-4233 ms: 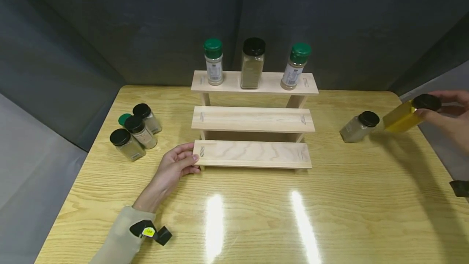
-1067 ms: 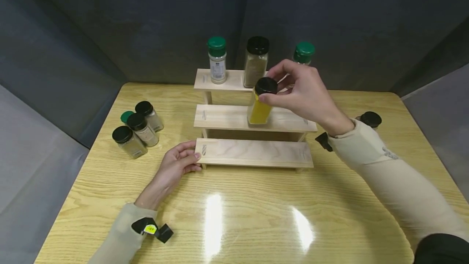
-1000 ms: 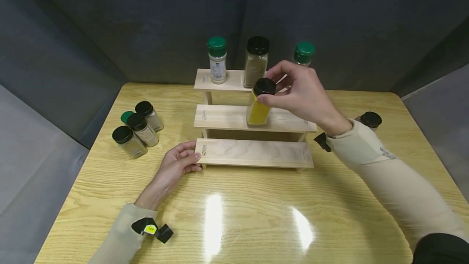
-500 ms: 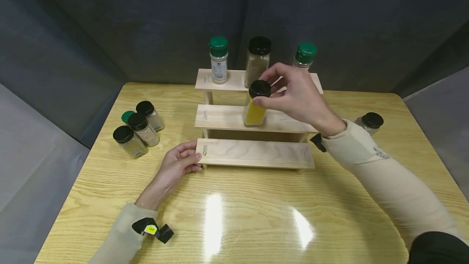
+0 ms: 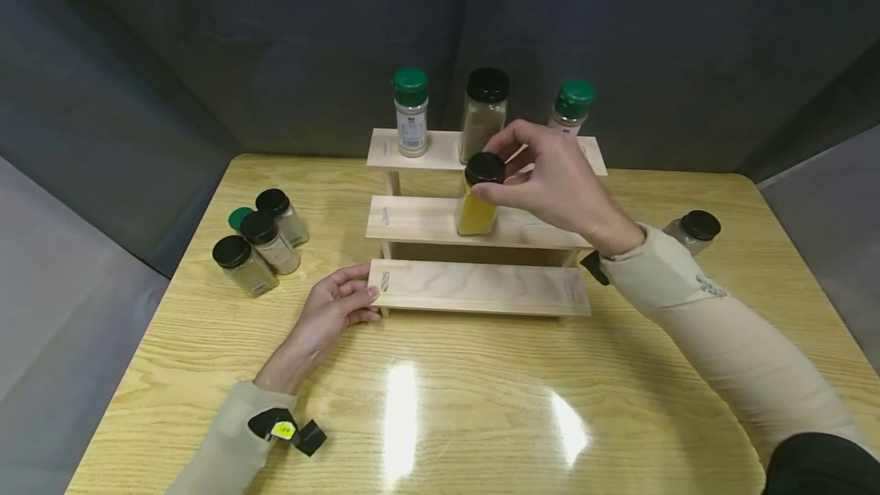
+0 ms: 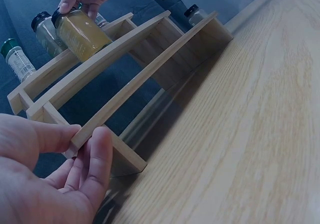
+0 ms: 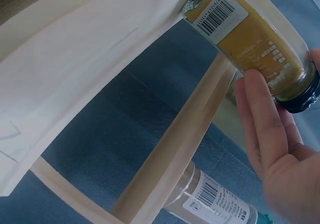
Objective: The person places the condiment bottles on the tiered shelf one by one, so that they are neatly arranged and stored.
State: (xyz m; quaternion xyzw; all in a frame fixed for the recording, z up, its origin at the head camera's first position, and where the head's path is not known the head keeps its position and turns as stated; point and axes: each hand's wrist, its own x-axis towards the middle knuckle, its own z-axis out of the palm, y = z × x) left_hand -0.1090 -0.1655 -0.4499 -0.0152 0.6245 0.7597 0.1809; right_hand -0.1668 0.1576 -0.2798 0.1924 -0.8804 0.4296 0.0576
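jars (image 5: 476, 216): 9, counting one that shows just its lid (image 5: 241, 217) | black lids (image 5: 488, 85): 6 | green lids (image 5: 410, 87): 3 | jars up on the top shelf (image 5: 443, 148): 3 | jars in the right hand (image 5: 553, 186): 1 | jars on the tabletop (image 5: 481, 396): 5, with 4 at left and 1 at right | wood racks (image 5: 481, 286): 1 | shelves (image 5: 415, 218): 3 | hands (image 5: 328, 305): 2 | sleeves (image 5: 729, 323): 2
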